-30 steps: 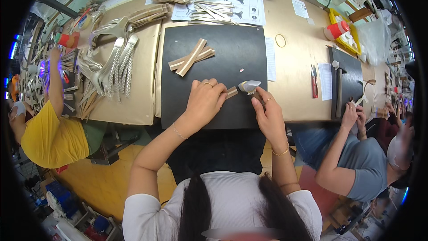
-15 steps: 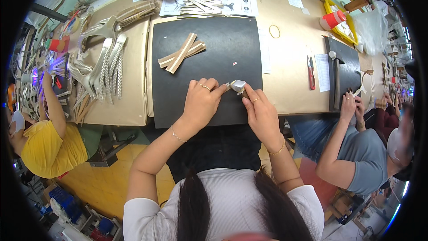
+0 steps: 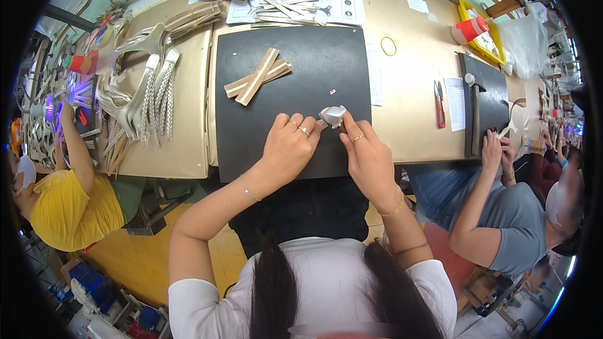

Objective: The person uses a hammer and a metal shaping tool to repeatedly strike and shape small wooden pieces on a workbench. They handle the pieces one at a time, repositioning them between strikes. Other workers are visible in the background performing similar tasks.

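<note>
Over the near part of a black mat, a small silvery-white strap piece is held between my two hands. My left hand is closed, with its thumb and forefinger pinching the piece's left end. The fingers of my right hand pinch its right side, where a brown edge shows beneath. Most of the piece is hidden by my fingers, and its full shape cannot be made out. Farther off on the mat, two brown strips with pale centre stripes lie crossed, apart from my hands.
Silvery braided straps are heaped at the left. Bundled strips lie on a printed sheet at the back. A red-handled cutting tool and a hammer lie at right. Co-workers sit on both sides, in yellow and grey.
Both hands have shifted slightly, still pinching the silvery piece. The piece is turned and sits a little farther left and up. The crossed strips stay where they were on the mat.
</note>
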